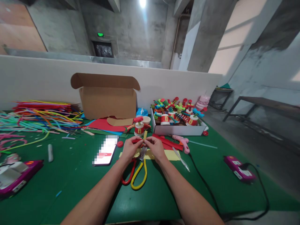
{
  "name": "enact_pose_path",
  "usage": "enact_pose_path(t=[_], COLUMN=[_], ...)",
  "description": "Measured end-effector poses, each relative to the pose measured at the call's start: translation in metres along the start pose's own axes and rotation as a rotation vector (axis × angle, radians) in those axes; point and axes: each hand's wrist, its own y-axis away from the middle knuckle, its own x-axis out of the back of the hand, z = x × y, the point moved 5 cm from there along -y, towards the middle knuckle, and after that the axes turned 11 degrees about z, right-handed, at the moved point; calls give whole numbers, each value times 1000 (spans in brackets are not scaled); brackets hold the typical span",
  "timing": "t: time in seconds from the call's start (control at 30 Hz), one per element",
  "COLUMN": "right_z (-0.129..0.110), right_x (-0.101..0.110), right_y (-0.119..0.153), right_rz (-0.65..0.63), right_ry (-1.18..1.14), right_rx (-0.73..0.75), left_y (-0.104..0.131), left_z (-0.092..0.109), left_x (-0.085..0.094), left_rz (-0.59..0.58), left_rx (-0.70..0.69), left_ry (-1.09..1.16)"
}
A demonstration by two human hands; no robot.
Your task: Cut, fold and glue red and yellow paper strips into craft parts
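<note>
My left hand (130, 148) and my right hand (155, 147) meet over the table, fingers pinched close together. A narrow yellow paper strip (145, 135) sticks up from between the fingertips, and a red paper strip (136, 141) lies along my left fingers. How the two strips meet is hidden by the fingers. Below the hands lie scissors (139, 178) with one red and one yellow handle, their blades over yellow paper (172, 154). Just behind the hands stands a small paper-cup figure (139, 128) with folded paper arms.
A white box (179, 130) holds several similar figures. A pink glue gun (182, 142), red paper strips (167, 143) and a pen (181, 160) lie to the right. Leftward are a phone (106, 150), a glue stick (50, 153) and heaped coloured strips (47, 115). Power strips (239, 168) flank the table.
</note>
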Motion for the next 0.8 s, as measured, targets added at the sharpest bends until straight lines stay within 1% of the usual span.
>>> enact_pose_path(t=[0.13,0.27,0.4,0.47,0.53,0.57,0.6,0.63,0.73,0.77,0.8], right_z=[1,2,0,-1,-1,0,1,3,14,18,21], right_x=[1,-1,0,2,4,6,7,9,13,14,14], right_y=[0,1,2,1,3,4,5,6,7,6,5], right_rz=[39,15,1,-40,-133,-189,-243,-285,-350,-358,-363], right_ry=[-2,-38,-36,-8,54,100,156,214,376,428,484], right_rx=[-13,-61,-67,-94,-150,-178,-203,-220,-223,-208,-182], left_y=[-2,-2,-2,-2,-1,-1,-2,-4,-7,-7,-6], left_z=[-6,-8,-6,-4,-1,3,7,14,39,49,59], left_x=[-1,0,1,0,-1,0,4,9,29,33,34], left_rz=[-7,-8,-11,-81,-203,-248,-252,-211,-1,43,55], left_rx=[20,31,44,47,21,-19,-80,-154,-365,-413,-448], left_ry=[29,18,2,-57,-165,-228,-285,-335,-408,-410,-408])
